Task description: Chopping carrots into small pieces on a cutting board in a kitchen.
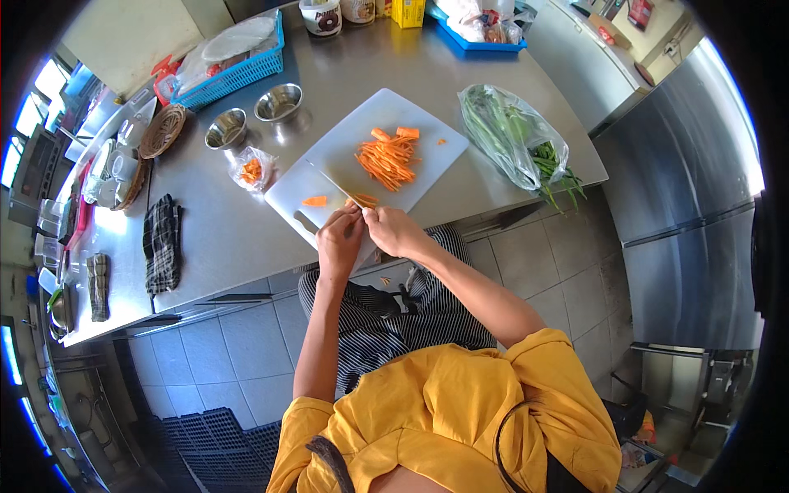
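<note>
On a white plastic cutting board (431,117) lies a pile of carrot strips (387,159) with a few carrot chunks at its top edge. My right hand (391,229) is closed around a knife (333,180), its blade pointing up and left across the board. Close beside it, my left hand (341,231) has its fingers bent by the blade at the board's near edge; partly cut carrot (363,200) shows just beyond the fingertips. Whether the left fingers grip a piece is hidden. A carrot piece (314,201) lies left of the blade.
Two steel bowls (226,129) (278,103) and a plastic bag of carrot bits (251,170) stand left of the board. A bag of green vegetables (502,132) lies right. Dark checked cloths (163,243), a wicker basket (161,130) and a blue basket (231,77) sit farther left on the steel table.
</note>
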Tool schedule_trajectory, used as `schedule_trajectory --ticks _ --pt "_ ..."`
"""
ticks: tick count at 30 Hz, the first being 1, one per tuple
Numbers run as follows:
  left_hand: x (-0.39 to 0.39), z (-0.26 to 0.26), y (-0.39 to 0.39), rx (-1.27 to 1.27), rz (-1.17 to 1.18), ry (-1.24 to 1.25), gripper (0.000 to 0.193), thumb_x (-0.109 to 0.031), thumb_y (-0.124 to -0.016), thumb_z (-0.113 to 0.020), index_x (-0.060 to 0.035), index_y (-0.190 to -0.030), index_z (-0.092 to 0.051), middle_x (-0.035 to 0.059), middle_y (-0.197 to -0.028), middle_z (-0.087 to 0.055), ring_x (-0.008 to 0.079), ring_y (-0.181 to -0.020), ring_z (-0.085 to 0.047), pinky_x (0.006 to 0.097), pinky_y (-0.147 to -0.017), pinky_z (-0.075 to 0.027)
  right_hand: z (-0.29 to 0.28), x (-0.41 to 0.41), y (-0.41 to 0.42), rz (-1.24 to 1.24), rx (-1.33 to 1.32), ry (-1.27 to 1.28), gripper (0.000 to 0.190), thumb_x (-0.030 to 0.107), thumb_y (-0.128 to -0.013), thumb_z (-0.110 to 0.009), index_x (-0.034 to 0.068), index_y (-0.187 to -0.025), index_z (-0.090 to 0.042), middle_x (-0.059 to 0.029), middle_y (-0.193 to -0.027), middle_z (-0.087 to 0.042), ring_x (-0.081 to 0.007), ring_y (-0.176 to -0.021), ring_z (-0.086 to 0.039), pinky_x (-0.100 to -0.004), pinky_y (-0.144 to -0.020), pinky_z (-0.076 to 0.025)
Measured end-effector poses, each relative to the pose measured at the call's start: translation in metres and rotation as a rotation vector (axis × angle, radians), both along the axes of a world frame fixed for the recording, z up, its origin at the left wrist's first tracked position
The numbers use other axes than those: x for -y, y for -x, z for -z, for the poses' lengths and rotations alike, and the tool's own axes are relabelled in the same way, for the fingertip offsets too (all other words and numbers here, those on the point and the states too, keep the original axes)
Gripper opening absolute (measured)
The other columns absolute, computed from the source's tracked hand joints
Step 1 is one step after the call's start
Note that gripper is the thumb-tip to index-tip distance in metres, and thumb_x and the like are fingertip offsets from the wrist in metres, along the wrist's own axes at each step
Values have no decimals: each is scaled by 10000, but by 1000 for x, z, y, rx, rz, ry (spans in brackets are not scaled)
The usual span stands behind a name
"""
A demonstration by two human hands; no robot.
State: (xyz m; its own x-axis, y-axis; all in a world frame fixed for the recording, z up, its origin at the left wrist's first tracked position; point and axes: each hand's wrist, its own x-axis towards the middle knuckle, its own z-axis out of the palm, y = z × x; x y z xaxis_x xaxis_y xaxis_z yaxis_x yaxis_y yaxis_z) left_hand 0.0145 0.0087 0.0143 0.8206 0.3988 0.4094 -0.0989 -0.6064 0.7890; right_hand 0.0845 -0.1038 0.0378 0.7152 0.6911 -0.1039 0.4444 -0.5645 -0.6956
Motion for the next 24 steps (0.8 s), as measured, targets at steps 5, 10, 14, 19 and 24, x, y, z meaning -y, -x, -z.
schedule_trajectory --ticks 5,10,14,19,24 --pt "-1 6 3 35 -11 -5 139 4 -733 -631 39 -866 -647 162 -915 -646 275 -916 -626 325 -827 -480 -11 9 -6 78 -477 36 476 294 -905 -254 -65 -783 -541 -252 -685 -586 -428 -698 -561 -467 -702 -450" --pt "1 6 1 42 -10 9 137 13 -726 -633 45 -859 -646 152 -909 -650 270 -893 -634 321 -821 -483 -17 33 1 -11 -267 -40 465 269 -928 -254 -74 -717 -486 -264 -629 -540 -405 -618 -558 -474 -635 -437" --pt "1 6 1 28 -28 -9 138 21 -726 -631 49 -860 -647 151 -908 -651 266 -892 -635 311 -799 -494 -19 34 5 -4 -265 -18 474 272 -930 -249 -74 -732 -504 -266 -650 -549 -409 -647 -566 -470 -649 -440" --pt "2 7 -1 51 -36 -35 125 4 -737 -628 34 -855 -658 135 -914 -656 243 -887 -637 300 -790 -492 -11 34 5 -21 -262 -17 492 276 -931 -243 -72 -730 -527 -257 -591 -540 -404 -594 -571 -467 -665 -451" --pt "2 5 0 47 -34 -48 125 28 -730 -626 48 -851 -650 139 -901 -653 254 -872 -639 301 -778 -499 -15 33 9 14 -291 -34 492 273 -930 -240 -64 -728 -535 -270 -617 -546 -419 -632 -568 -475 -680 -449"
